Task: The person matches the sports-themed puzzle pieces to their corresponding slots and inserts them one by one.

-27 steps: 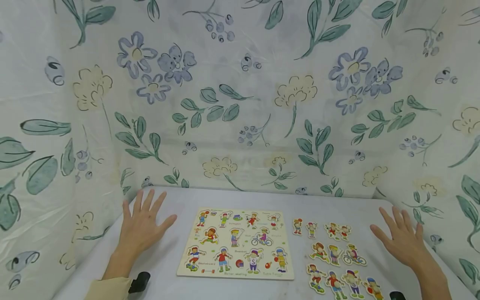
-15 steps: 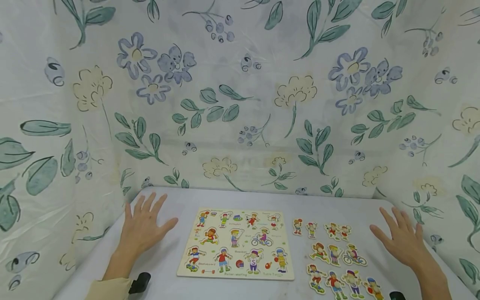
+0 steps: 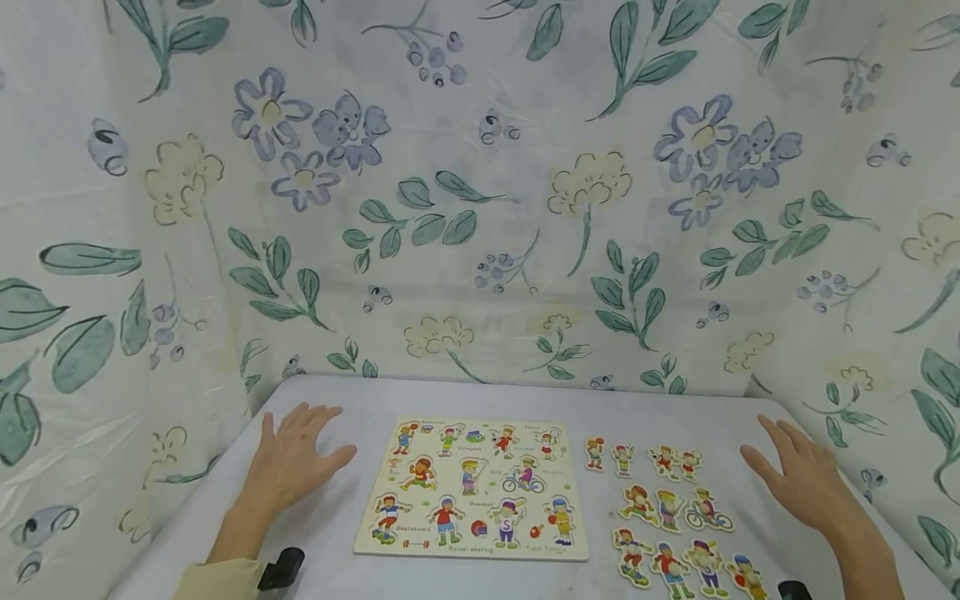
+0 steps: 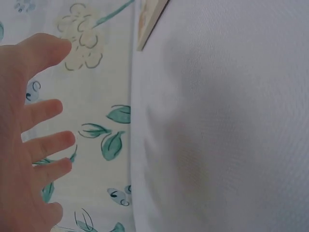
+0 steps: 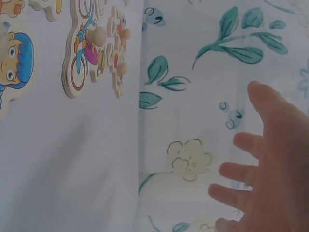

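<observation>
A cream wooden puzzle board [image 3: 450,546], printed with children doing sports, lies at the middle of the table. To its right several cut-out puzzle pieces are laid in rows, among them a cyclist piece [image 3: 708,511] and a blue-haired figure [image 5: 21,60]. In the right wrist view the cyclist piece carries a round wooden knob [image 5: 97,36]. My left hand [image 3: 292,458], left of the board, holds nothing; its fingers are spread and slightly bent. Beyond the pieces on the right, my right hand [image 3: 806,479] is likewise empty, with fingers apart and relaxed.
A white cloth covers the table [image 3: 322,533]. Behind it and along both sides hangs a flowered curtain [image 3: 480,208]. A black wrist device [image 3: 282,568] sits by the left sleeve [image 3: 217,579]; another dark device [image 3: 793,590] shows near the right wrist.
My left hand's fingers have bent and the hand has tilted down slightly. My right hand's fingers have drawn a little closer together. The board and pieces stay in place.
</observation>
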The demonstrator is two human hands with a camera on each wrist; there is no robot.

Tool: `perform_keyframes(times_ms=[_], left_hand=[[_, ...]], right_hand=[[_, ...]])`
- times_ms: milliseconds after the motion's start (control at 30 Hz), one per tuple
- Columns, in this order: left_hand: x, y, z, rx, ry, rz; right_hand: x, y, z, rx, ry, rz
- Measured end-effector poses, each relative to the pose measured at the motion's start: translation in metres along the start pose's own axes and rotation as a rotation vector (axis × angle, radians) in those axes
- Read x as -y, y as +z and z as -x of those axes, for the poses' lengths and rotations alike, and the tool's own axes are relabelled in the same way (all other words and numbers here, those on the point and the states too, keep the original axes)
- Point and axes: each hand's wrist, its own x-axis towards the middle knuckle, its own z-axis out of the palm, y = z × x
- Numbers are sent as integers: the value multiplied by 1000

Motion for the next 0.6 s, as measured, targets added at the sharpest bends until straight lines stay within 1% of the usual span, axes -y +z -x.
perform_keyframes(times_ms=[167,367,467,600], left_hand=[[-1,5,3,47,-16,55],[-3,11,3,128,-32,110],[-4,13,2,162,-25,141],[-8,15,1,211,-14,161]], right_hand=[[2,-2,-1,30,14,3],[4,-7,-2,91,34,-5],[5,-9,-2,114,45,-11],[6,-8,-2,130,58,-5]])
